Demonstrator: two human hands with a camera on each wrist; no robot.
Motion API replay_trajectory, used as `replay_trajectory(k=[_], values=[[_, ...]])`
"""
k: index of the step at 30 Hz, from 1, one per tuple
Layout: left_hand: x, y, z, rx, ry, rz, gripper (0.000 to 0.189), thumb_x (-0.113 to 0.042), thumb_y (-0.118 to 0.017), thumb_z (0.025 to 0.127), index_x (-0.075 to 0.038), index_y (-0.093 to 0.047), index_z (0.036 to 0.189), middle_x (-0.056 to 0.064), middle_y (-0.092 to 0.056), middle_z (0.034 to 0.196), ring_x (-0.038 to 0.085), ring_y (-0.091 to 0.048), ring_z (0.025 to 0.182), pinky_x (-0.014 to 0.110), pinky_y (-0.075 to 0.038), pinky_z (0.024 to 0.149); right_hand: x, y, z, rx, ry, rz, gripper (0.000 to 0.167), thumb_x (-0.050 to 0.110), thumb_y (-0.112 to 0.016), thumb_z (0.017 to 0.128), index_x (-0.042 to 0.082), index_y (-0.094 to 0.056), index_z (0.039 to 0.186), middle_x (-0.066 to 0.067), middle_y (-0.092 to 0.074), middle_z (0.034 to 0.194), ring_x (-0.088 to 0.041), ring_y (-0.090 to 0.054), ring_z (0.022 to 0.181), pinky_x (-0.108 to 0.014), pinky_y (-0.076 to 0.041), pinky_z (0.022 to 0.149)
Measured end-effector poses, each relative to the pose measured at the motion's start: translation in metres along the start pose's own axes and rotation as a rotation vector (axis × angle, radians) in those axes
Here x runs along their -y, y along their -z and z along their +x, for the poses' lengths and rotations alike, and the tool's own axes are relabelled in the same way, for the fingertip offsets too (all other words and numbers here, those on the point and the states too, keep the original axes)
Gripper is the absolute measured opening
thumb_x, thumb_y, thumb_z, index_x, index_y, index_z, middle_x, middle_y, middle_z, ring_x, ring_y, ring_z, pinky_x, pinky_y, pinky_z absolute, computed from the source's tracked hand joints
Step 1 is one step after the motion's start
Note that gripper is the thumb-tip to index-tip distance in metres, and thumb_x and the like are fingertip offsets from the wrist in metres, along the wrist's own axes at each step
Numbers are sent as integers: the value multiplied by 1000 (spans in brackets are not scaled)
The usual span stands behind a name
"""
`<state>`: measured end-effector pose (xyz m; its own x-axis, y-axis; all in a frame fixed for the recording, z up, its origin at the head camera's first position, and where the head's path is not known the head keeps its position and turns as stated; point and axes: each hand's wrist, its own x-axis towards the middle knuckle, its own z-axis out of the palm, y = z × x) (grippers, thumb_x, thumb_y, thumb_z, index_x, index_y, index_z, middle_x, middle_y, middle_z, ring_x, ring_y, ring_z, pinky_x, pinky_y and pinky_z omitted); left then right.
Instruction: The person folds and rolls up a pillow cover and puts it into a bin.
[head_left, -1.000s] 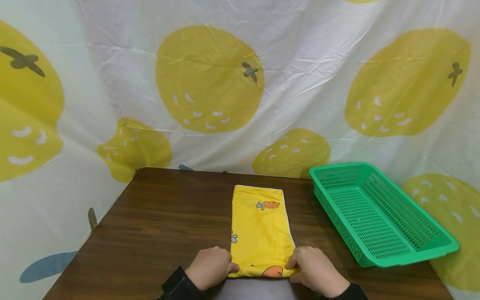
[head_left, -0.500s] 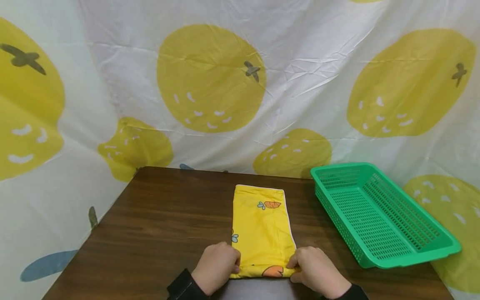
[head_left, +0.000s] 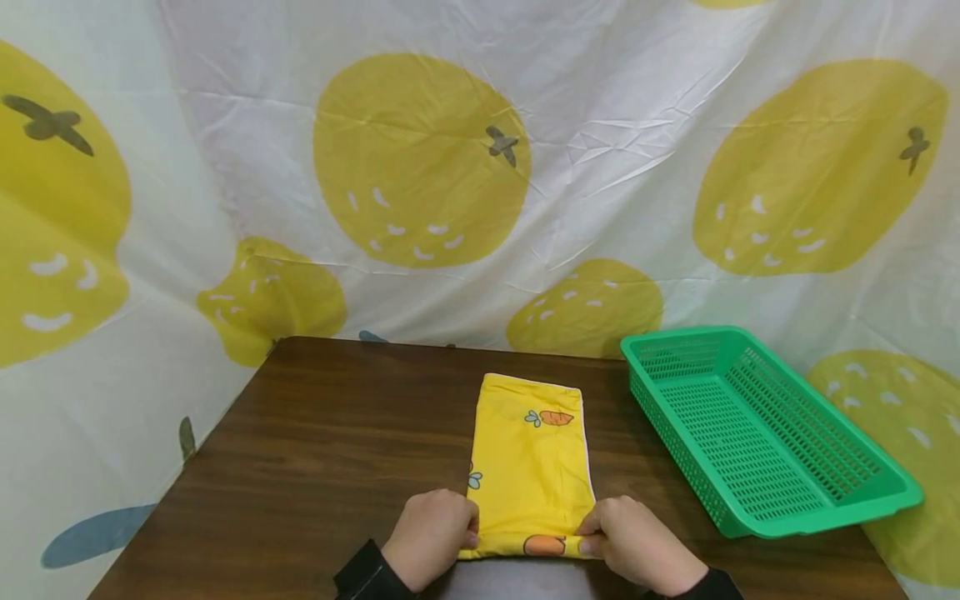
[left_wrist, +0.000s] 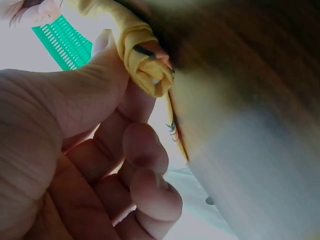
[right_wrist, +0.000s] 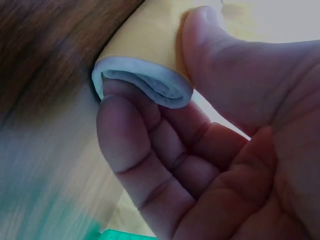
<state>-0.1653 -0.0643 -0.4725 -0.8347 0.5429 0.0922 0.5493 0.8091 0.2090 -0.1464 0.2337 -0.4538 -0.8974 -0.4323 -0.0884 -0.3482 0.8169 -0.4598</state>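
Note:
A yellow cloth (head_left: 528,467) printed with carrots lies lengthwise on the table, its near edge rolled up. My left hand (head_left: 431,533) grips the left end of that roll; in the left wrist view the coiled end (left_wrist: 150,70) shows between thumb and index finger. At the other end, my right hand (head_left: 637,542) pinches the roll. In the right wrist view the thumb presses on the yellow outside, and a fingertip is at the opening of the white-edged coil (right_wrist: 145,75). From the head view, most fingertips are hidden.
To the right, a green plastic basket (head_left: 663,425) with slotted sides stands on the brown wooden table (head_left: 337,450). A white curtain (head_left: 585,200) with large yellow fruit prints hangs behind and beside the table.
The cloth's far end has swung to the right and come slightly nearer. My left hand has shifted a little right since the first frame; the right hand has barely moved.

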Motion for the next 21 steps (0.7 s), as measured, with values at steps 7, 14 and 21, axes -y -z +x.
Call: replay_trajectory(k=[7,14,21], values=[[-1,1,-1,-15,27,-12,32,-32,-88,86,-23,-65,66,-14,-54,62,5,-43,55,25,-35,53,-1,-2,0,-26,-11,55,7,17,-85,90,16,-77,91,6,-75,84,-1,-59,73,-26,-51,66],[-1,0,1,-2,42,-18,36,-34,-88,87,-23,-59,68,-12,-48,64,5,-42,57,25,-34,53,6,-4,0,-115,-121,-72,23,26,-90,85,28,-68,78,12,-62,78,-6,-52,70,-32,-44,62],[-3,1,1,-37,-44,5,34,-21,-88,85,-24,-58,70,-12,-50,67,4,-42,59,23,-36,55,4,-8,1,-170,-130,-106,28,27,-93,80,31,-65,78,16,-57,72,-2,-49,67,-29,-41,60]])
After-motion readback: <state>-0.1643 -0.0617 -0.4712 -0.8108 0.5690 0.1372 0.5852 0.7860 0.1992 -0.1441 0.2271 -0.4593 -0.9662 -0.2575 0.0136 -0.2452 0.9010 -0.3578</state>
